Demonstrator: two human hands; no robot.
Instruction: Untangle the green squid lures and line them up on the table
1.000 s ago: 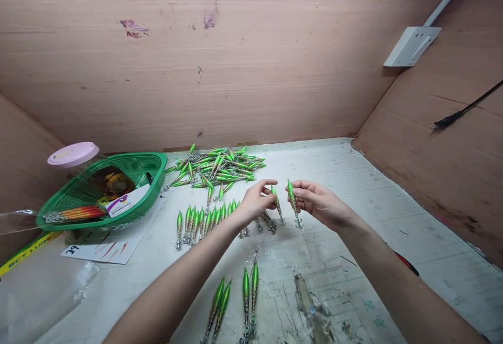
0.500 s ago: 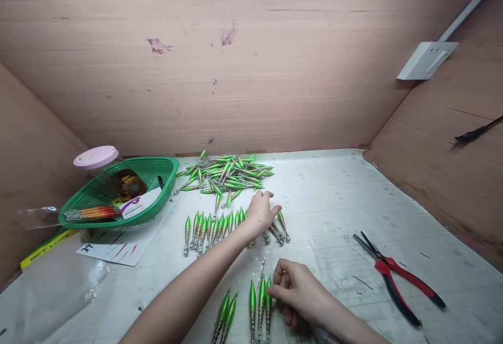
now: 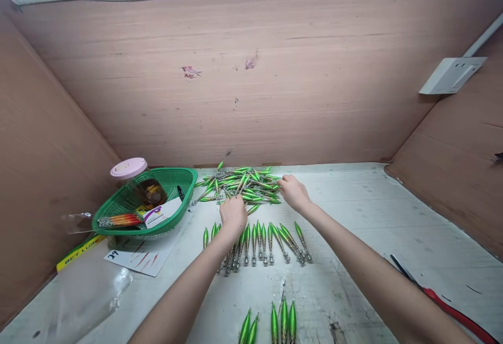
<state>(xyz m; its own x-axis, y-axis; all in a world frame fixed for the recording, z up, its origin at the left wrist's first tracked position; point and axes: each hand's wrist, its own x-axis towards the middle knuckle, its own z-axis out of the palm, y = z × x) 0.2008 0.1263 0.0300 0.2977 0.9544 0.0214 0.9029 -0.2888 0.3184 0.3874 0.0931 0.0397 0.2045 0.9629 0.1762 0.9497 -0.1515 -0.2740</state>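
Both of my hands reach into a heap of green fishing lures (image 3: 239, 182) at the back of the white table (image 3: 353, 213). My left hand (image 3: 233, 214) is curled at the heap's near edge, fingers closed on lures I cannot single out. My right hand (image 3: 293, 192) rests at the heap's right end with fingers bent down among the lures. A tidy row of green lures (image 3: 267, 238) lies just in front of my hands. A second, smaller group of lures (image 3: 281, 320) sits near the bottom edge.
A green plastic basket (image 3: 173, 179) at the left holds a jar with a pink lid (image 3: 128, 168), packets and a card. Papers and a clear bag (image 3: 90, 291) lie below it. Red-handled pliers (image 3: 444, 304) lie at the right. Wooden panels wall in the table.
Both hands let go of the lures they carried and moved back to the heap. The right hand left the near group. The camera tilted up, so the table sits lower.
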